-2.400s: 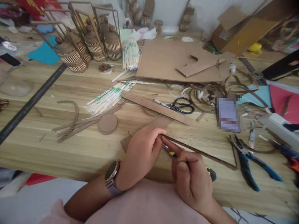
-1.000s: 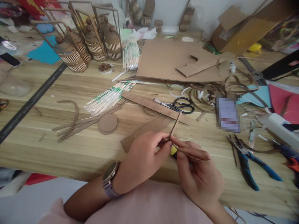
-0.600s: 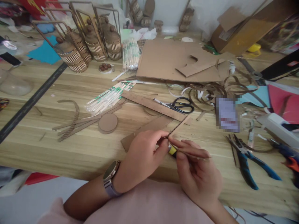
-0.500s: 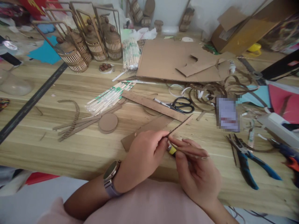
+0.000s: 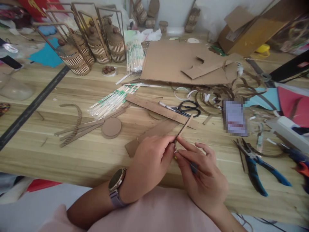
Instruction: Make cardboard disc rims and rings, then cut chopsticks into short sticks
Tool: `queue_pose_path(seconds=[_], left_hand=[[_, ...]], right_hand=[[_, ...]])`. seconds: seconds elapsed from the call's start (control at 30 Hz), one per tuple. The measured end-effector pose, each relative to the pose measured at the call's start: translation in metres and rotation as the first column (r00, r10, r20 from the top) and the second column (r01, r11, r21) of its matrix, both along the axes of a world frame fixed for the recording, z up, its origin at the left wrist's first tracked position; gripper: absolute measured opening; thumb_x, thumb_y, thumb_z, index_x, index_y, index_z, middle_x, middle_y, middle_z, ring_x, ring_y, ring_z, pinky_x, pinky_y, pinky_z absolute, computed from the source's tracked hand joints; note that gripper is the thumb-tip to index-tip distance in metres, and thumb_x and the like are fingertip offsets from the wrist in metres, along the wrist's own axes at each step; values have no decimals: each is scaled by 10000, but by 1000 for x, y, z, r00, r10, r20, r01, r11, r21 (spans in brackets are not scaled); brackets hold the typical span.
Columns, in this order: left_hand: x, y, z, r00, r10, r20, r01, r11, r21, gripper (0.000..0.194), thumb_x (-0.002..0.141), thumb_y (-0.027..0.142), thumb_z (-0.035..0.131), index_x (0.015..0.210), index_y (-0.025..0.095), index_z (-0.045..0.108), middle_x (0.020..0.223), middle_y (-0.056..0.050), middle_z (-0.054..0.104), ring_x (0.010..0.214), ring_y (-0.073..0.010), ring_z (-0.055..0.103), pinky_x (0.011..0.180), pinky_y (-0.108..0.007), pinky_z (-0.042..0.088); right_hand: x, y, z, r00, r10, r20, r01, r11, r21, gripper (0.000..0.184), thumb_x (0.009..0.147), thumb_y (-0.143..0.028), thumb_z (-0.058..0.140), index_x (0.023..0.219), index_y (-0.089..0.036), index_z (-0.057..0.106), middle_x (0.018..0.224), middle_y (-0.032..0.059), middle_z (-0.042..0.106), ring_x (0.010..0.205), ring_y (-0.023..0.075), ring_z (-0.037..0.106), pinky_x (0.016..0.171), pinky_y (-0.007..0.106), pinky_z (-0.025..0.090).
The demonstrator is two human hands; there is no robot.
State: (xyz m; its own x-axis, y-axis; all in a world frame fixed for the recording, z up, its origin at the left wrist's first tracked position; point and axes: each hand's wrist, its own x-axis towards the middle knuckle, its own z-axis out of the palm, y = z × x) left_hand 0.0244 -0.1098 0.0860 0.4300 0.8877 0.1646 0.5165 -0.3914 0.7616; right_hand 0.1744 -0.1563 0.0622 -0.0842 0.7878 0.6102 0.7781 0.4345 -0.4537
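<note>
A narrow cardboard strip (image 5: 183, 128) with its corrugated edge showing sticks up and to the right from between my hands. My left hand (image 5: 151, 161), with a watch (image 5: 117, 180) on its wrist, is closed on the strip's lower end. My right hand (image 5: 205, 175) pinches a thin piece at that same end between thumb and fingers, with its outer fingers loosely curled. The fingers cover most of the pinched part. A yellow-and-black tool lies mostly hidden behind my right hand. Flat cardboard pieces (image 5: 160, 111) and black-handled scissors (image 5: 189, 108) lie just beyond.
Blue-handled pliers (image 5: 256, 174) lie to the right. A cardboard disc (image 5: 111, 128), cardboard strips and wrapped chopsticks (image 5: 111, 101) lie to the left. Several lantern-like models (image 5: 117, 45) stand at the back left, beside a large cardboard sheet (image 5: 173, 61) and a carton (image 5: 248, 30).
The strip first pointed right and downward; now it points up and away. My right hand has shifted its grip closer to my left fingertips, and the thin piece across its fingers no longer shows.
</note>
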Motion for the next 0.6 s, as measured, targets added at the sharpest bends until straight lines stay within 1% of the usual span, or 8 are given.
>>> queue_pose_path(seconds=[0.2,0.4,0.5,0.6], left_hand=[[2,-1,-3,1000,23,-17,-24,999,-41,219,974,210,454,1090,196,639,998,-50,739,903,-220,675,789,-362,491],[4,0,-7,998,49,-42,-52,995,-89,214,963,212,457,1089,198,630,970,-42,733,910,-227,663,808,-383,487],[4,0,-8,998,51,-41,-54,995,-86,199,956,198,456,1042,204,636,937,-28,732,877,-214,660,783,-369,484],[3,1,-8,997,71,-44,-73,996,-59,212,940,178,460,1042,212,643,935,-26,735,877,-215,662,780,-367,486]], right_hand=[[1,-2,-4,999,-3,-37,3,1000,-17,185,900,-71,587,1008,-222,597,1058,68,773,958,220,739,948,420,466],[-3,-2,-6,994,11,-113,-16,999,-47,248,894,-73,581,1059,-258,587,1031,34,778,920,204,735,879,403,556],[-3,-2,-7,990,-6,-144,-4,998,-69,223,889,-93,588,1041,-256,598,1016,33,778,896,207,727,867,406,572],[-2,-4,-7,985,-44,-168,29,996,-90,177,890,-122,594,1010,-251,600,1031,42,773,912,211,707,830,396,588]])
